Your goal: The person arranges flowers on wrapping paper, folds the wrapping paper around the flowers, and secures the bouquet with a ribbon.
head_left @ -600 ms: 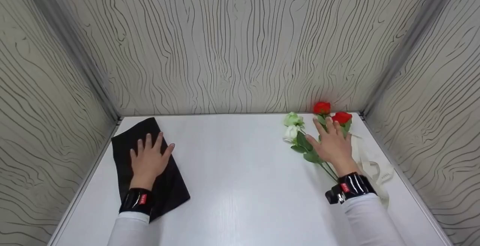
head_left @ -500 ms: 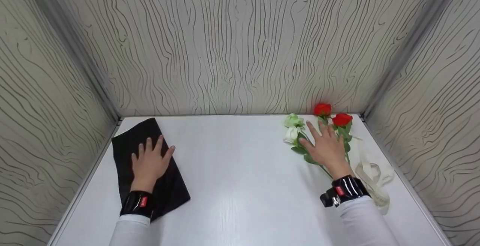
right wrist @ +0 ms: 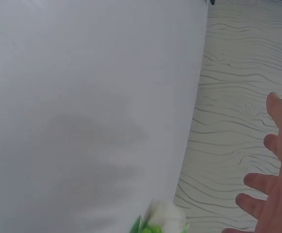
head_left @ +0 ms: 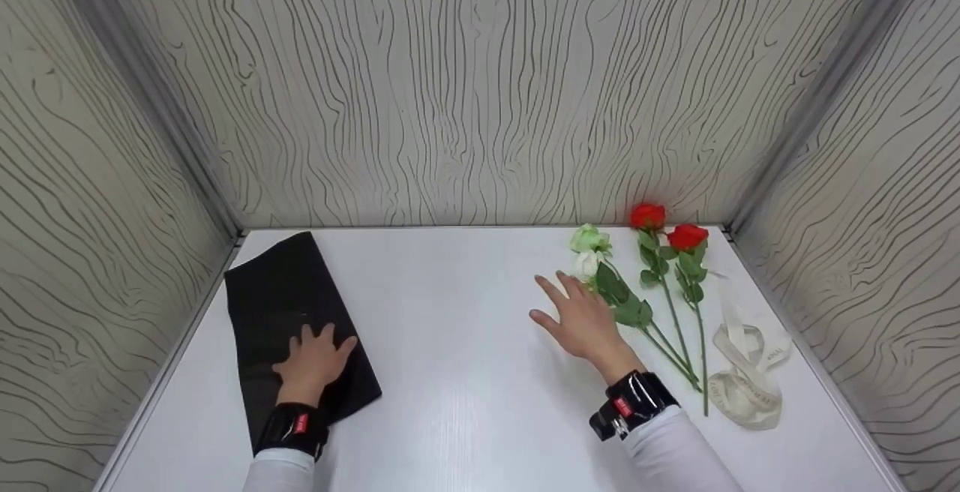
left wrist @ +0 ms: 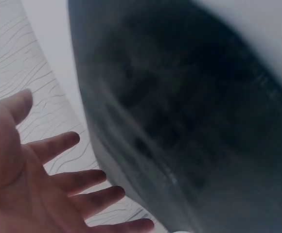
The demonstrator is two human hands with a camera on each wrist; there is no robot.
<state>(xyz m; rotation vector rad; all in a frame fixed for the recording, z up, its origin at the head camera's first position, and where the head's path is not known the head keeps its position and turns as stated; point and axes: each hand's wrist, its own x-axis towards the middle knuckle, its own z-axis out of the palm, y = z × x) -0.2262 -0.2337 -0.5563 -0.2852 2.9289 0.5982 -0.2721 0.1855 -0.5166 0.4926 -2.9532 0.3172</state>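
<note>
In the head view my left hand (head_left: 313, 361), fingers spread, is over a flat black sheet (head_left: 285, 297) on the left of the table. The left wrist view shows the palm and straight fingers apart from the sheet's dark surface (left wrist: 189, 111). My right hand (head_left: 585, 323) holds nothing, its fingers spread, just left of the flowers and partly in front of a white rose (head_left: 587, 263). A pale green flower (head_left: 589, 238) lies behind that rose. Two red roses, one at the back (head_left: 647, 216) and one nearer the right (head_left: 687, 237), lie with their green stems toward me.
A cream ribbon (head_left: 746, 398) lies loosely looped at the right, beside the stems. The white table (head_left: 450, 342) is enclosed by wood-grain panels at the back (head_left: 450, 102), left and right. Black bands with cameras sit on both wrists.
My right hand has moved left off the red roses, uncovering their stems and leaves. My left hand has drawn back toward me over the black sheet. The flowers and ribbon stay in place.
</note>
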